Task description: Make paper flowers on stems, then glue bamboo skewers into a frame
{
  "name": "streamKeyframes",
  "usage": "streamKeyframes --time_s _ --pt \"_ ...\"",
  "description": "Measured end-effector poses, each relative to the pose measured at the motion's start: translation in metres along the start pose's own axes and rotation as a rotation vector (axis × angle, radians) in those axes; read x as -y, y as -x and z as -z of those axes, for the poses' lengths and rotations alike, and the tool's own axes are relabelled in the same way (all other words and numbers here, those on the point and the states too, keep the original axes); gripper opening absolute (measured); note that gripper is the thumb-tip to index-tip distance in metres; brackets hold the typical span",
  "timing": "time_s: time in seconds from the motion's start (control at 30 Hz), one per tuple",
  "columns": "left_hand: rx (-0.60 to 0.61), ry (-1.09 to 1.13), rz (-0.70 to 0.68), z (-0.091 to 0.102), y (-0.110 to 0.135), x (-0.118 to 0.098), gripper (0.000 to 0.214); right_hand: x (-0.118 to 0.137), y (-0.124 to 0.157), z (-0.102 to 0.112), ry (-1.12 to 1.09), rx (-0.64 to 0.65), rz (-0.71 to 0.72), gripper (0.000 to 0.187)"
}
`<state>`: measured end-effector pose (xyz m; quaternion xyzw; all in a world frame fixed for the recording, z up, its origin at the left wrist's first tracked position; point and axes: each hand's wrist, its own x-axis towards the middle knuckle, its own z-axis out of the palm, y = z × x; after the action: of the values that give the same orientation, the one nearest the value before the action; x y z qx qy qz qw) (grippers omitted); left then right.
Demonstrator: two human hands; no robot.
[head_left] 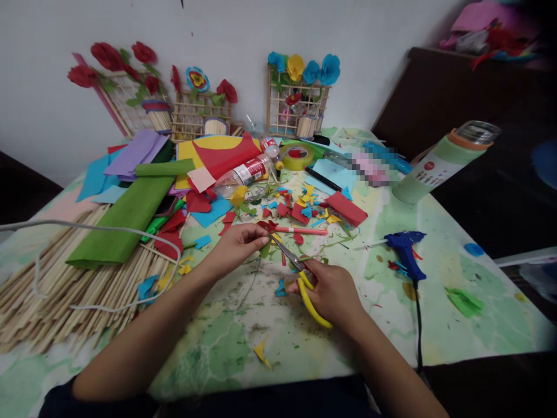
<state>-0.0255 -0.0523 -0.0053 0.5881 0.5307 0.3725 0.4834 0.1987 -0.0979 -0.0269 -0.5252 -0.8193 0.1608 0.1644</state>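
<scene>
Yellow-handled scissors (305,284) are in my right hand (335,290), its fingers wrapped round the handles. Their blades point up and left, the tips reaching the fingertips of my left hand (237,244). My left thumb and fingers are pinched together. A small green paper piece (265,251) shows just under them, by the blade tips, and seems to be what they hold. Just beyond the hands lie a thin red stick (300,230) and many red, blue and yellow paper scraps (299,212). A yellow scrap (261,352) rests near the table's front.
Wooden sticks (78,278) and a folded green paper (122,226) lie left, crossed by a pale cable (108,225). A plastic bottle (246,174) and tape roll (297,155) sit behind. Right are a blue glue gun (405,252) and green flask (429,168). Flower-decorated stick frames (300,96) line the wall.
</scene>
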Motion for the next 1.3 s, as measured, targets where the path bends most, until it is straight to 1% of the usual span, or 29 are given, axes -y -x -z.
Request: streamKeyframes --time_s 0.07,0.13,0.27,0.33,0.4,0.5,0.57,0.67,0.73,0.8,0.87,0.93,1.03,1.1,1.2,1.3 --pt "-0.014 0.001 0.008 -0.001 0.0 0.0 0.024 0.0 0.0 0.0 0.006 -0.018 -0.006 0.027" --pt "-0.026 0.025 0.023 -0.001 0.0 0.002 0.026 -0.002 -0.001 0.001 0.041 -0.05 -0.053 0.028" --pt "-0.04 0.132 0.073 -0.001 -0.001 0.005 0.031 -0.009 -0.004 0.001 0.162 -0.172 -0.253 0.036" --pt "-0.047 0.172 0.079 0.0 -0.001 0.006 0.034 -0.015 -0.006 0.002 0.19 -0.231 -0.322 0.039" --pt "-0.057 0.184 0.066 0.0 -0.002 0.007 0.037 -0.02 -0.008 0.002 0.194 -0.258 -0.342 0.043" --pt "-0.059 0.193 0.046 0.001 -0.005 0.014 0.036 -0.027 -0.009 0.003 0.189 -0.253 -0.343 0.049" --pt "-0.081 0.214 0.047 0.003 -0.005 0.02 0.032 -0.03 -0.01 0.004 0.185 -0.233 -0.348 0.045" --pt "-0.156 0.257 0.089 0.005 -0.003 0.029 0.03 -0.033 -0.01 0.005 0.173 -0.208 -0.346 0.038" --pt "-0.184 0.309 0.119 0.005 0.001 0.031 0.032 -0.033 -0.01 0.005 0.152 -0.217 -0.352 0.037" --pt "-0.195 0.386 0.131 0.004 0.006 0.028 0.035 -0.033 -0.01 0.003 0.112 -0.251 -0.36 0.04" --pt "-0.208 0.458 0.126 0.001 0.01 0.025 0.038 -0.031 -0.011 0.001 0.034 -0.304 -0.339 0.046" --pt "-0.21 0.507 0.112 -0.003 0.013 0.022 0.04 -0.028 -0.011 -0.002 -0.073 -0.336 -0.277 0.052" --pt "-0.212 0.56 0.103 -0.008 0.014 0.022 0.041 -0.018 -0.009 -0.008 -0.173 -0.301 -0.181 0.057" --pt "-0.219 0.58 0.099 -0.011 0.015 0.024 0.04 -0.01 -0.007 -0.011 -0.159 -0.245 -0.132 0.06" --pt "-0.212 0.576 0.074 -0.012 0.016 0.026 0.038 0.001 -0.003 -0.012 -0.066 -0.171 -0.057 0.063" --pt "-0.206 0.567 0.056 -0.013 0.017 0.026 0.035 0.005 -0.001 -0.011 0.004 -0.127 -0.016 0.066"
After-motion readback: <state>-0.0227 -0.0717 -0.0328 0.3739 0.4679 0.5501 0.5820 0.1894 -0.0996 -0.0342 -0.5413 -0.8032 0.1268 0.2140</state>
